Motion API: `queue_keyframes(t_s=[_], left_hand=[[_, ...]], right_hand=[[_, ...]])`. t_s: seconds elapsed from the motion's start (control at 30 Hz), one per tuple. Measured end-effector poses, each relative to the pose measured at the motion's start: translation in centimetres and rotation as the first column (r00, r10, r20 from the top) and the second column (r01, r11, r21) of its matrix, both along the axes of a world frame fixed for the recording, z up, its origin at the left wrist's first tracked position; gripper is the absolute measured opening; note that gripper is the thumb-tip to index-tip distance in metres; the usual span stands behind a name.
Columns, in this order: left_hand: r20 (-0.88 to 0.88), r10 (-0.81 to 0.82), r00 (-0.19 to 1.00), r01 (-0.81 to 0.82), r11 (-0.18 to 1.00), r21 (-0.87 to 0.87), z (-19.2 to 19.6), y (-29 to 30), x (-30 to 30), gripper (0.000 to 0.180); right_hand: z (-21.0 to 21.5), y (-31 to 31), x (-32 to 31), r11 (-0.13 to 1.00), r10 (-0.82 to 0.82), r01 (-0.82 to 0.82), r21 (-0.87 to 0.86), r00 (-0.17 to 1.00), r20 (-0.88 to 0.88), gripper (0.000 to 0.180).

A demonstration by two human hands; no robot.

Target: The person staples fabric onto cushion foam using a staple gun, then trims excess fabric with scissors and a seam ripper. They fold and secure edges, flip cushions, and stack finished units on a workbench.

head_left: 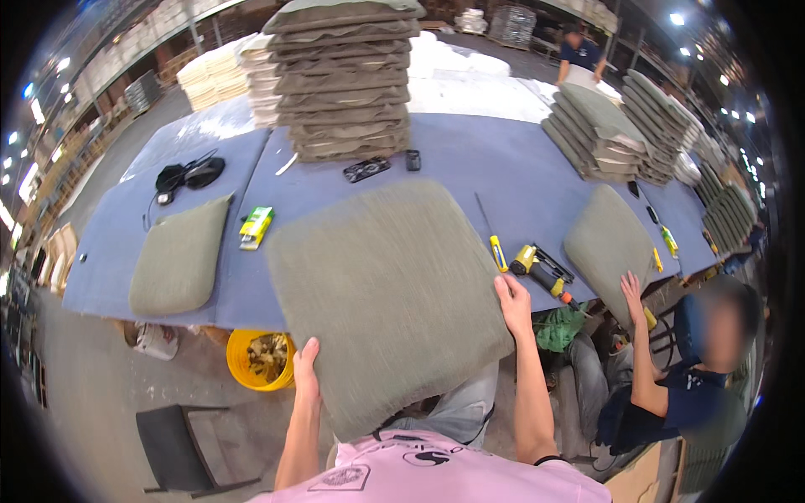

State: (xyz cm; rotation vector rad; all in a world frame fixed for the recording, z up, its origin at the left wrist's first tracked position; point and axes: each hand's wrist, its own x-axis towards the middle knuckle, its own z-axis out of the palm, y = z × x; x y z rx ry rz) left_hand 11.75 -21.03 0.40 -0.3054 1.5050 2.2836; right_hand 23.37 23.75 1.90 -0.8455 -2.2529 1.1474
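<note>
A large grey-green seat cushion (390,298) is held up in front of me, tilted over the near edge of the table. My left hand (307,369) grips its lower left side, thumb on top and the fingers hidden beneath. At the right side my right hand (513,303) holds it the same way, thumb on the fabric. Just beyond my right hand lie a yellow-handled screwdriver (498,251) and a yellow and black staple gun (543,270). Left of the held cushion, a green and yellow box (257,228) rests beside another cushion (182,256).
The blue-covered table (470,151) bears a tall cushion stack (344,84) and shorter stacks (595,134) at right. A seated co-worker (671,394) touches another cushion (610,243). On the floor stand a yellow bucket (243,360) with scraps and a black chair (176,448). Another person (580,54) stands far back.
</note>
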Motion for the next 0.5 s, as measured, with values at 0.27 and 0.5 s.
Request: queue_keyframes(t_s=[0.27, 0.5], left_hand=[[-0.862, -0.374, 0.342, -0.124, 0.891, -0.436, -0.3, 7.6, 3.2, 0.113], [-0.888, -0.345, 0.303, 0.020, 0.934, -0.356, -1.2, 13.8, 5.3, 0.124]], right_hand=[[15.9, -11.5, -7.7, 0.883, 0.466, -0.349, 0.312, 0.725, -0.507, 0.056], [1.9, -11.3, -3.9, 0.855, 0.518, -0.510, 0.092, 0.846, -0.129, 0.061]])
